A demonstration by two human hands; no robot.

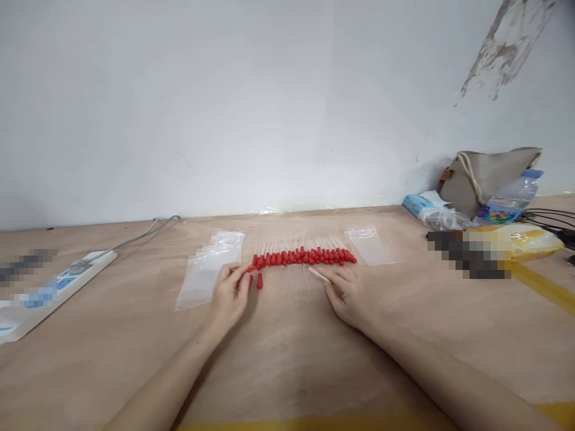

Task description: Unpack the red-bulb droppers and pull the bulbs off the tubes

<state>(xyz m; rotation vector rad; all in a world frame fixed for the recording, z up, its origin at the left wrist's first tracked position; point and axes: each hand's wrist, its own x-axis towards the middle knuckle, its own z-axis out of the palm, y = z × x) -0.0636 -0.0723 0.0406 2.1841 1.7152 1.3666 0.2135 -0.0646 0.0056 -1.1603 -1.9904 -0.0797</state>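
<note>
Head view: red bulb in one hand, clear tube in the other

The left hand [230,294] has its fingers closed on a red bulb [251,269]; the right hand [348,294] pinches a clear tube [320,275]. Between and beyond them, a row of red-capped tubes [300,256] lies midway along the surface [287,359], towards its far edge. A loose bulb [259,281] and bare tubes [299,284] lie nearer. Plastic bags [202,275] flank the row; a power strip [58,293] sits at the left edge.

The bulbs [294,257] are plain red, the power strip [96,263] white and blue.
</note>
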